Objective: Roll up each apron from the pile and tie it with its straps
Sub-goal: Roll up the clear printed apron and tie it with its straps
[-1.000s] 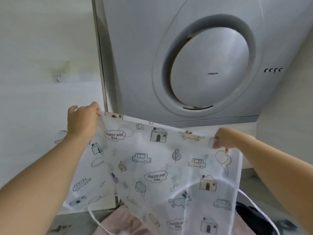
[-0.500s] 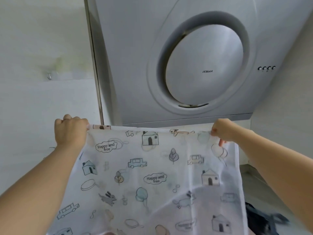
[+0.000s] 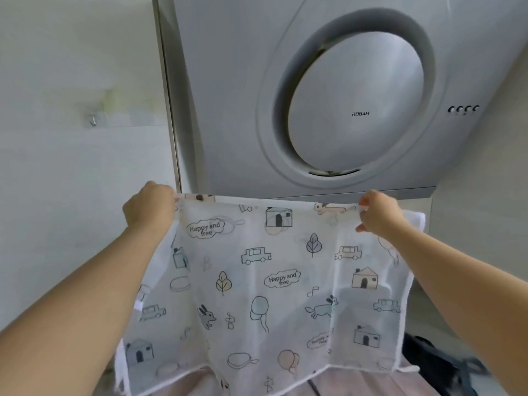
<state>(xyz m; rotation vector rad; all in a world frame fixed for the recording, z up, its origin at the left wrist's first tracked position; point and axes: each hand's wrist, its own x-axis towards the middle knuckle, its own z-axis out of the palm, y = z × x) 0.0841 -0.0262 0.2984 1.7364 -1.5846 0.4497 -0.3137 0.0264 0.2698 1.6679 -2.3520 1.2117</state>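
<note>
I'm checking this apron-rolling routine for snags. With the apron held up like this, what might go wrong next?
The apron hangs in the air, pinched only at its top edge by the left hand and right hand; a slip at either corner would likely collapse it. The loose strap dangles near the dark item and might snag.

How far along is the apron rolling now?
Done: no rolled bundle visible. In hand: left hand and right hand grip the white translucent cartoon-print apron by its top edge, spread, unrolled. Left: rolling and tying it, then probably the pink cloth and dark cloth below.
</note>
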